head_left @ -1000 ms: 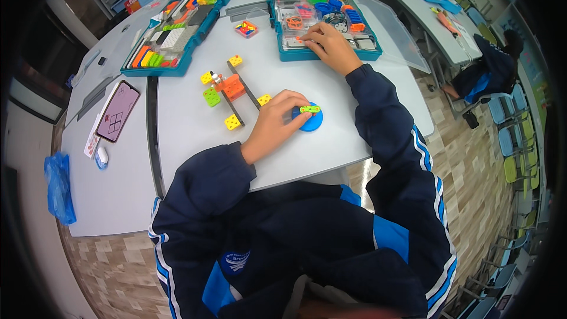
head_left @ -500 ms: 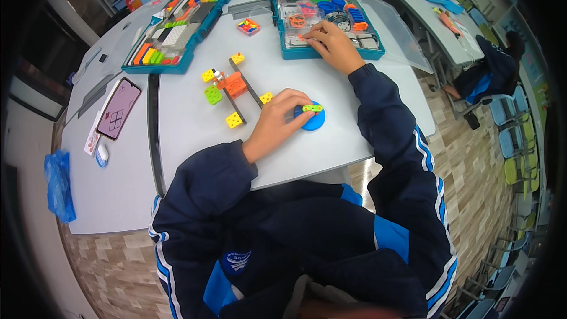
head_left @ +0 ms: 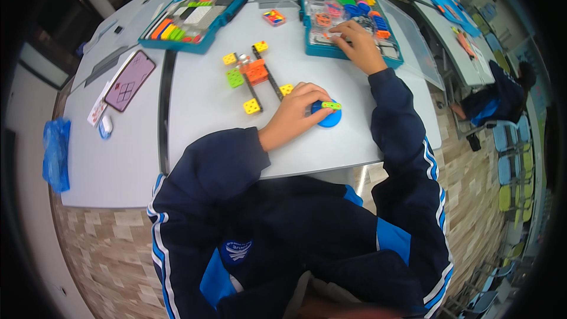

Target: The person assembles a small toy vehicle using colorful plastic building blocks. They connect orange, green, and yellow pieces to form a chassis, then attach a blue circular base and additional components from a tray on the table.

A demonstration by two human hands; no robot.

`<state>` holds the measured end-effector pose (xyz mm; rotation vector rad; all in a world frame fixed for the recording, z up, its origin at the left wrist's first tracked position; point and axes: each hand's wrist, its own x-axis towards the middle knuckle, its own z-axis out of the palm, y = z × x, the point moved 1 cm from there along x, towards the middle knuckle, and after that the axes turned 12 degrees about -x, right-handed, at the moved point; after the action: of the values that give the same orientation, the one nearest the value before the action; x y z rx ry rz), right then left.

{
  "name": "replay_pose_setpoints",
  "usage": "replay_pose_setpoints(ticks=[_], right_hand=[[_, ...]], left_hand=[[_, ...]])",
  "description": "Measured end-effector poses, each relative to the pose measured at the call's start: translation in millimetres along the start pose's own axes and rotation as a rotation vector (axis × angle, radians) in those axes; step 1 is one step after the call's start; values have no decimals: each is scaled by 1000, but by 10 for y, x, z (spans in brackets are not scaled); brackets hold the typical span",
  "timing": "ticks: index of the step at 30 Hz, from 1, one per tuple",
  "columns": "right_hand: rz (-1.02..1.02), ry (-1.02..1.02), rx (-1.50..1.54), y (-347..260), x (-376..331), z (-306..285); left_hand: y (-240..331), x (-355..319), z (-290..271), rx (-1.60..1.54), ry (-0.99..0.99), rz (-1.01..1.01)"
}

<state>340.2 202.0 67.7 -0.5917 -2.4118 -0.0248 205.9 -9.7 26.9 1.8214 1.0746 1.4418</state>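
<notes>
My left hand [head_left: 297,113] rests on the grey-white table, fingers curled round a blue disc [head_left: 330,119] with a short lime-green building strip [head_left: 331,106] on top. Inside the front of the right teal parts case [head_left: 331,51], my right hand [head_left: 359,48] reaches down with thumb and fingertips close together; whatever is between them is too small to make out. Just beyond my left hand lies a model with dark beams, an orange block [head_left: 257,72], a lime-green block [head_left: 234,78] and yellow blocks [head_left: 251,106] at the beam ends.
Another teal case [head_left: 208,40] of coloured blocks stands at the far left. A small box of bright pieces [head_left: 274,18] sits between the cases. At left lie a phone [head_left: 130,80] and a white mouse-shaped object [head_left: 106,126]. A blue plastic bag [head_left: 56,153] hangs by the table edge.
The view has shifted, so the table things appear farther right, most of them higher. My right hand stays in the front of the case; my left hand keeps hold of the disc.
</notes>
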Motion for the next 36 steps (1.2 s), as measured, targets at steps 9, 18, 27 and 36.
replay_pose_setpoints(ticks=[9,18,27,36], right_hand=[[-231,-316,-85,-188,1021,327],[-133,-480,-210,-34,1594,1114],[-78,-457,-307,17,1650,1292],[-64,-412,-212,89,1609,1250]], left_hand=[[-89,-6,23,-10,26,62],[-108,-15,39,-38,45,84],[-116,-9,34,-18,39,68],[-56,13,36,-9,29,17]])
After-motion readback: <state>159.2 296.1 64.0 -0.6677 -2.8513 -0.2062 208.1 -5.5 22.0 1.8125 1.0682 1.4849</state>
